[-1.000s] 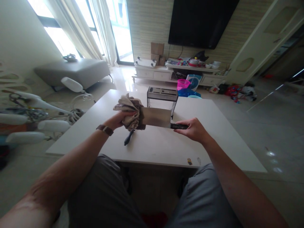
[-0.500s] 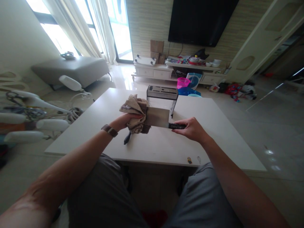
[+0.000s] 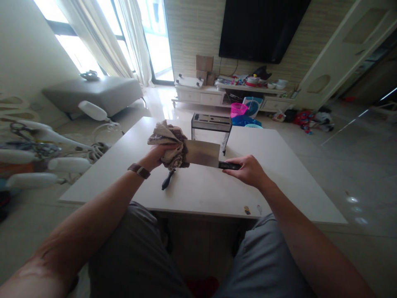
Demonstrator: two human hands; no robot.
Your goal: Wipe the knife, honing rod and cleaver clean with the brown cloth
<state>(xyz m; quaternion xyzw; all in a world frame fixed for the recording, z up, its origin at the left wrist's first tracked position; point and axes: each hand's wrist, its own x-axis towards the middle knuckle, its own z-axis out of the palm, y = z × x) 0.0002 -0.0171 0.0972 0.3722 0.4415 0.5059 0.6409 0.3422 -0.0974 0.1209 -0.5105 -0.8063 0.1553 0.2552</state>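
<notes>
A broad-bladed cleaver [image 3: 203, 153] is held level above the white table [image 3: 204, 194], its black handle in my right hand [image 3: 246, 169], whose fingers are closed round it. My left hand [image 3: 156, 156] grips a bunched brown and beige cloth [image 3: 170, 145], which covers the far end of the blade. Part of the left fingers is hidden in the folds. Under the cloth, a dark-handled tool [image 3: 167, 181] lies on the table, its upper end hidden.
A knife-block-like rack with a dark slotted top [image 3: 211, 120] stands at the table's far edge. Two small stickers or tags [image 3: 247, 210] lie near the front edge. Beyond are a pink basket [image 3: 238, 109] and a low cabinet [image 3: 211, 98].
My left hand and the cloth have shifted left and slightly up, baring more of the blade's end. The cleaver has moved slightly left in my right hand.
</notes>
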